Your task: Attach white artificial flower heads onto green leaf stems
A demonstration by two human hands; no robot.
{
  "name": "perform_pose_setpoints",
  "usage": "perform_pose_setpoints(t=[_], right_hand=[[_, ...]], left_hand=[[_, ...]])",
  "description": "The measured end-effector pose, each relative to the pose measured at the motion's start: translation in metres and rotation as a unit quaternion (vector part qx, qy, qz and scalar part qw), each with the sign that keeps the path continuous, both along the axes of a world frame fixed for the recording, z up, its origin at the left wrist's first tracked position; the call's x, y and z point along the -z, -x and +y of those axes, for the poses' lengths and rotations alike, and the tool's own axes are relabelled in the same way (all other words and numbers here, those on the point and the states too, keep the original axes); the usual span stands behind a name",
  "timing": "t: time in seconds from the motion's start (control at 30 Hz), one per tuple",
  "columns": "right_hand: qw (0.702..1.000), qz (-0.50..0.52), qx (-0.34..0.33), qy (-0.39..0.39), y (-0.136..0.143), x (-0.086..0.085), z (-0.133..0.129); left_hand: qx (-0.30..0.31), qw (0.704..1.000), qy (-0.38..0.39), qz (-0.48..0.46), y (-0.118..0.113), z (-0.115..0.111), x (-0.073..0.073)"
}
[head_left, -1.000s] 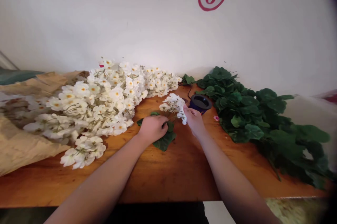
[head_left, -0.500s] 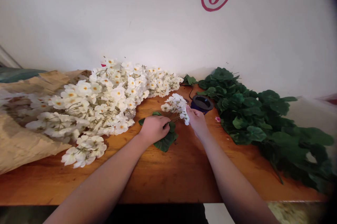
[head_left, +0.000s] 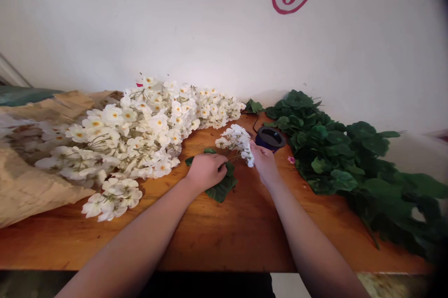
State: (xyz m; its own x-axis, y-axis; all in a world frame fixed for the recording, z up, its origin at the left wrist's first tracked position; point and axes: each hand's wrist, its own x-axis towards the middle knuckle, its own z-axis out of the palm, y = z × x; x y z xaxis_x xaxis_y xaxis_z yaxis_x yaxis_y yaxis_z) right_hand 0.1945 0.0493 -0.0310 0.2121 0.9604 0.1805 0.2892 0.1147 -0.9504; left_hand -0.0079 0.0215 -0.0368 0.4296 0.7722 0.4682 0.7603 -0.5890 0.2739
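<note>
My left hand (head_left: 206,171) rests low over the table with its fingers curled on a sprig of dark green artificial leaves (head_left: 221,191). The leaves stick out below and behind the hand; the stem under the fingers is mostly hidden. To its right, my right hand (head_left: 265,163) pinches the edge of a small cluster of white artificial flowers (head_left: 235,137). Thin stems of that cluster run toward my left hand. Just behind my right hand stands a dark blue, round pot-like device (head_left: 270,138) with a black rim and a cord.
A large heap of white flowers (head_left: 157,123) fills the left, partly in brown paper (head_left: 38,195). One loose white cluster (head_left: 114,199) lies in front. Piled green leaves (head_left: 329,153) cover the right. A tiny pink flower (head_left: 291,160) lies beside them. A wall (head_left: 210,31) stands behind.
The view has shifted slightly, moving the scene a little to the right. Both hands keep nearly the same grip and place.
</note>
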Motion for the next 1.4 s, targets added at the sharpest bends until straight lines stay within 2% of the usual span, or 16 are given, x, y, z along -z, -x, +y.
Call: perform_pose_setpoints(t=[0.73, 1.07, 1.4], right_hand=[[0.999, 0.043, 0.005, 0.021, 0.0014, -0.0017, 0.0001], [1.0, 0.018, 0.004, 0.022, 0.0, 0.0061, 0.0023], [1.0, -0.024, 0.002, 0.008, -0.0015, 0.0032, -0.0007]], left_hand=[[0.005, 1.0, -0.003, 0.007, 0.0005, -0.0005, 0.0], [0.012, 1.0, -0.014, 0.007, -0.0002, -0.0003, 0.0005], [0.013, 1.0, -0.018, 0.01, -0.0002, -0.0006, -0.0014]])
